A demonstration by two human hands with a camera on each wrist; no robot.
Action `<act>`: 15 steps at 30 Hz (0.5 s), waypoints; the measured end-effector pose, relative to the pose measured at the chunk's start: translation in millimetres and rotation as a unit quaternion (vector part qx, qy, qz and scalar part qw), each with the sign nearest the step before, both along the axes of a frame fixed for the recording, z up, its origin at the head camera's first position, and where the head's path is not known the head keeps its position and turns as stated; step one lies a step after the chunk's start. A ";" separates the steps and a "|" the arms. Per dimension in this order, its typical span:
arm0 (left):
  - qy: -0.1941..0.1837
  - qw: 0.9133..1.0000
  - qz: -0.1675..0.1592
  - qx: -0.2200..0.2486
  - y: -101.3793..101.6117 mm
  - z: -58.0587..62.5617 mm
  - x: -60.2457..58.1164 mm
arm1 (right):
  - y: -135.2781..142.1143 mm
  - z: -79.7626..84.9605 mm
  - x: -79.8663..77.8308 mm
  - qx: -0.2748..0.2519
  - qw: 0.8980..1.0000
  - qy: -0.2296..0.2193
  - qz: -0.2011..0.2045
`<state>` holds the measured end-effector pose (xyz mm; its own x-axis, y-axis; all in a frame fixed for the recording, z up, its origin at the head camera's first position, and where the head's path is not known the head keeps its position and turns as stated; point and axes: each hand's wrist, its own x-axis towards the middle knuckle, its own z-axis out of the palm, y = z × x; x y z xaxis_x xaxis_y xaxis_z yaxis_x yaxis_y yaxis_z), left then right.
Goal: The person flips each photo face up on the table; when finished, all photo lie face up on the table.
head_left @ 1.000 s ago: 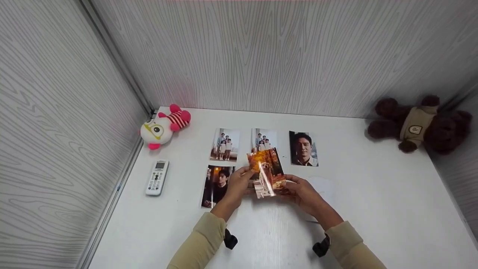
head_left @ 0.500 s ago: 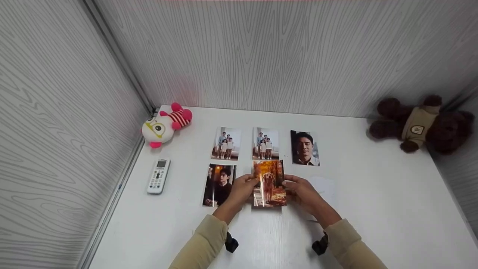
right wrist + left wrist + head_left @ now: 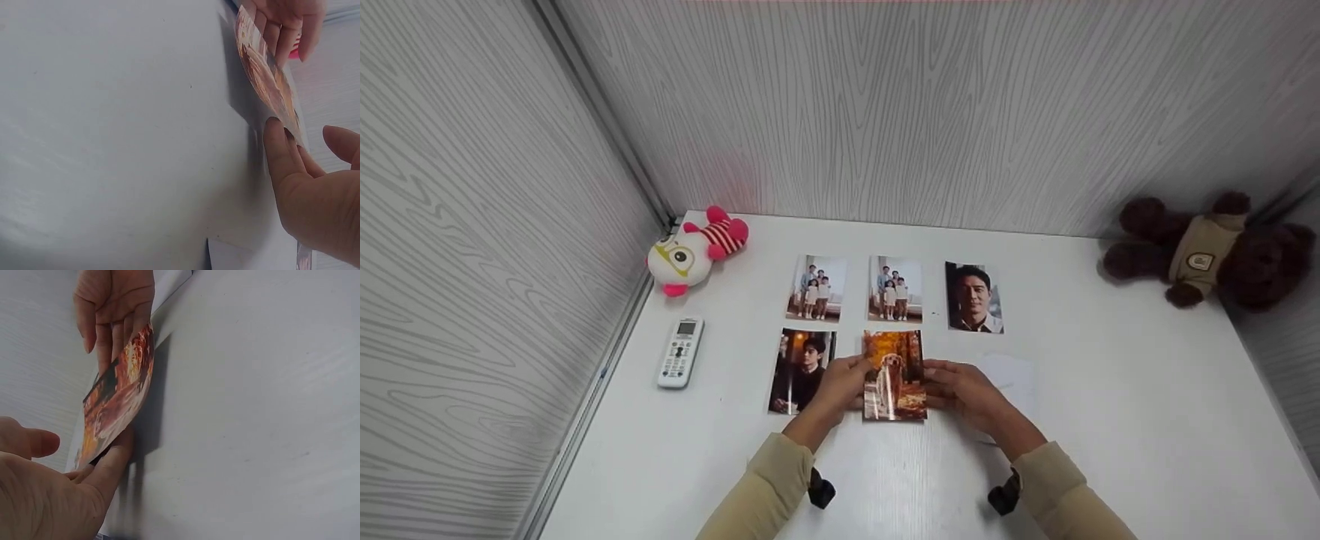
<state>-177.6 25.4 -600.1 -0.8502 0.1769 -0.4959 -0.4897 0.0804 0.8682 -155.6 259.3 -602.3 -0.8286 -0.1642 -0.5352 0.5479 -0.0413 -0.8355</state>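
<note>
A glossy photo of a golden dog among autumn leaves (image 3: 894,379) lies between both hands in the head view. It is slightly bowed and casts a shadow on the white table in both wrist views. My left hand (image 3: 840,386) touches its left edge, fingers partly beneath it. At the opposite edge, my right hand (image 3: 971,394) touches the photo with extended fingers. Both thumbs stand clear of the photo: the left thumb (image 3: 42,442) and the right thumb (image 3: 340,140). Just left of my left hand is a photo of a person in dark clothes (image 3: 801,373).
Behind lie two family group photos (image 3: 816,289) and a portrait photo (image 3: 975,298). A white sheet (image 3: 1012,381) lies partly behind my right hand. A remote control (image 3: 681,352) and pink-and-white plush toy (image 3: 690,255) are left; a brown teddy bear (image 3: 1207,247) is far right.
The dog photo was tilted and held higher over a family photo. It has been straightened and lowered toward me, into line beside the dark-clothes photo; both thumbs are now off it.
</note>
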 end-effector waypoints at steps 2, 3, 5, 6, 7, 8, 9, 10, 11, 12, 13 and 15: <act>0.015 1.000 -0.008 -0.022 -2.2 2.3 0.0 | 0.5 -0.4 1.0 -0.003 1.000 -0.002 -0.002; 0.025 0.999 -0.011 -0.034 -3.3 3.5 -0.3 | 1.0 -0.6 1.5 -0.005 1.000 -0.003 -0.004; 0.040 0.998 -0.013 -0.052 -5.2 6.1 -0.6 | 2.1 -0.8 2.6 -0.008 1.000 -0.003 -0.004; 0.045 0.997 -0.014 -0.053 -6.0 6.9 -0.4 | 2.6 -0.8 3.3 -0.009 1.000 -0.003 -0.005; 0.047 0.997 -0.013 -0.055 -6.7 7.7 -0.3 | 3.3 -0.7 3.9 -0.011 1.000 -0.002 -0.007; 0.045 0.997 -0.012 -0.054 -7.1 8.4 0.0 | 3.7 -0.7 4.2 -0.012 1.000 -0.003 -0.009; 0.041 0.998 -0.011 -0.052 -7.5 8.9 0.4 | 4.2 -0.9 4.6 -0.014 1.000 -0.002 -0.010; 0.035 0.998 -0.010 -0.047 -8.0 9.2 0.9 | 4.4 -0.7 4.6 -0.014 1.000 -0.003 -0.010; 0.028 0.999 -0.010 -0.042 -8.4 9.3 1.5 | 4.5 -0.4 4.6 -0.014 1.000 -0.003 -0.010; 0.024 0.999 -0.009 -0.039 -8.7 9.2 2.0 | 4.4 -0.1 4.6 -0.014 1.000 -0.004 -0.011; 0.019 0.999 -0.009 -0.034 -9.1 9.3 2.5 | 4.2 0.1 4.4 -0.011 1.000 -0.003 -0.012; 0.012 0.999 -0.008 -0.030 -10.2 9.4 3.7 | 3.5 1.0 4.2 -0.003 1.000 -0.001 -0.009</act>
<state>-174.0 15.2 -590.6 -0.8590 0.1608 -0.4860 -0.4674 0.1408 0.8728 -151.5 262.8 -601.2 -0.8299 -0.1529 -0.5365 0.5493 -0.0566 -0.8337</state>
